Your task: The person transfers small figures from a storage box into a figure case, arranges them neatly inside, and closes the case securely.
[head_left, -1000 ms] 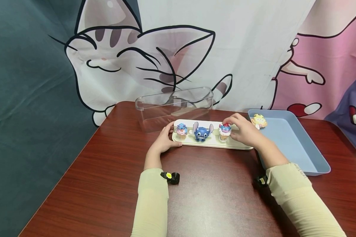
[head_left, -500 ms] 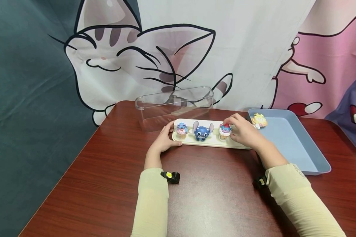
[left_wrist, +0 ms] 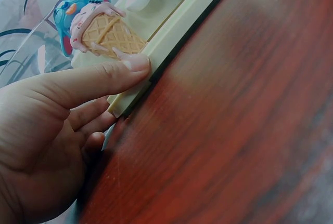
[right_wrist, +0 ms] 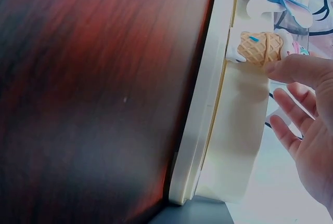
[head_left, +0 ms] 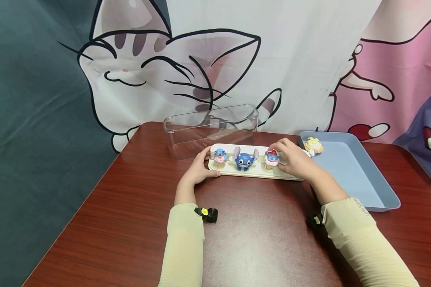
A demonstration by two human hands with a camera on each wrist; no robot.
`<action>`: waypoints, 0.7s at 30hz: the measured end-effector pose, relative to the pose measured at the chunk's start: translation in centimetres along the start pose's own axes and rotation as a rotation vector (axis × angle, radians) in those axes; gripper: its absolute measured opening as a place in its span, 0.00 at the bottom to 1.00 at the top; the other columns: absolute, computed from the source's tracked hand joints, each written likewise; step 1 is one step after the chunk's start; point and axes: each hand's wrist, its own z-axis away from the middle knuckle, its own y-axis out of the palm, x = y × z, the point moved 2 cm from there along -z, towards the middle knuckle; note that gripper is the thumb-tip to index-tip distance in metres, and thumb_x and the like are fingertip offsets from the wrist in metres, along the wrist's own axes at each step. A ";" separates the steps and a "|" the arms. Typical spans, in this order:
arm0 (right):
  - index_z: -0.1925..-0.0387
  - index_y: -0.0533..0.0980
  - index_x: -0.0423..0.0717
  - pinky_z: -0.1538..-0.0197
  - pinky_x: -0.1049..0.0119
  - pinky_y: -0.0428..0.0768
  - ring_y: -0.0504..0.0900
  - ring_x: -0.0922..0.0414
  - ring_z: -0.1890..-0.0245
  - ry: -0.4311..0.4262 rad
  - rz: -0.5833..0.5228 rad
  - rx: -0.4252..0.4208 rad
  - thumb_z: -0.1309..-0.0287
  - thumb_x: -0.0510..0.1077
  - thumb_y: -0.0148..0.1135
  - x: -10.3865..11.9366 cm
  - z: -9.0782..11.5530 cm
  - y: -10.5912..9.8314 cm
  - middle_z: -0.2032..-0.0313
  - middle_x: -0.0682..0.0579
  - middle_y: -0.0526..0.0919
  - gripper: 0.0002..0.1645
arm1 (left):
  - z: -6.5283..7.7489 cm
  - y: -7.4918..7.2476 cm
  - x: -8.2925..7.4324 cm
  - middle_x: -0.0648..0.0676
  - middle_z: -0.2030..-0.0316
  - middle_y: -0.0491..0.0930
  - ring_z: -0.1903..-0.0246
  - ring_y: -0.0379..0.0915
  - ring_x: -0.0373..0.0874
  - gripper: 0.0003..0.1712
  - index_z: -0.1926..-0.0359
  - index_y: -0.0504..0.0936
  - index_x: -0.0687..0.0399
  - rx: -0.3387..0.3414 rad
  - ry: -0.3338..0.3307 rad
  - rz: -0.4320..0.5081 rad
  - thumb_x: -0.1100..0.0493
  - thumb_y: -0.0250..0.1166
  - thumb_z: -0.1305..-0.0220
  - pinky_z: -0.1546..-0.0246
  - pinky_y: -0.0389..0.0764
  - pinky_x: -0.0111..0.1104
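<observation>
A long cream display base (head_left: 256, 172) stands on the table with three small figurines in a row. My left hand (head_left: 196, 172) grips its left end, thumb (left_wrist: 136, 64) on the front edge and fingers behind. Nearest that hand is a blue and pink ice-cream-cone figurine (head_left: 220, 156). A blue big-eared figurine (head_left: 244, 160) stands in the middle. My right hand (head_left: 293, 160) pinches the right ice-cream-cone figurine (head_left: 271, 160), which has a red top and white cream. In the right wrist view the thumb touches its waffle cone (right_wrist: 257, 49); the index fingertip is hidden there.
Behind the base stands a clear plastic cover (head_left: 186, 141), close to the printed cloth backdrop (head_left: 215, 52). To the right lies a shallow blue-grey tray (head_left: 355, 171), with a yellow figurine (head_left: 314, 145) in its far left corner.
My right hand and the right cone figurine have shifted very slightly left along the base. The left hand keeps its grip on the base's end.
</observation>
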 end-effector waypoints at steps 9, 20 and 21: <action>0.50 0.71 0.45 0.54 0.48 0.70 0.73 0.45 0.55 0.005 -0.019 -0.014 0.64 0.23 0.63 -0.4 0.1 -0.8 0.56 0.43 0.71 0.34 | -0.1 0.1 0.1 0.58 0.40 0.61 0.42 0.58 0.50 0.58 0.30 0.52 0.50 -0.005 0.000 -0.007 0.61 0.77 0.60 0.39 0.58 0.41; 0.48 0.70 0.36 0.53 0.43 0.66 0.70 0.39 0.53 0.277 -0.014 -0.056 0.51 0.26 0.57 -5.1 -0.5 -9.5 0.56 0.32 0.73 0.25 | -0.1 0.0 0.2 0.57 0.40 0.61 0.41 0.58 0.50 0.59 0.30 0.52 0.48 0.003 -0.006 -0.005 0.61 0.77 0.60 0.39 0.58 0.41; 0.48 0.70 0.36 0.53 0.42 0.66 0.70 0.38 0.53 0.321 -0.014 -0.065 0.49 0.27 0.56 -6.1 -0.3 -10.0 0.55 0.31 0.73 0.24 | -0.1 0.0 0.1 0.57 0.40 0.61 0.41 0.58 0.50 0.59 0.30 0.52 0.48 0.003 -0.006 -0.004 0.61 0.77 0.60 0.39 0.58 0.42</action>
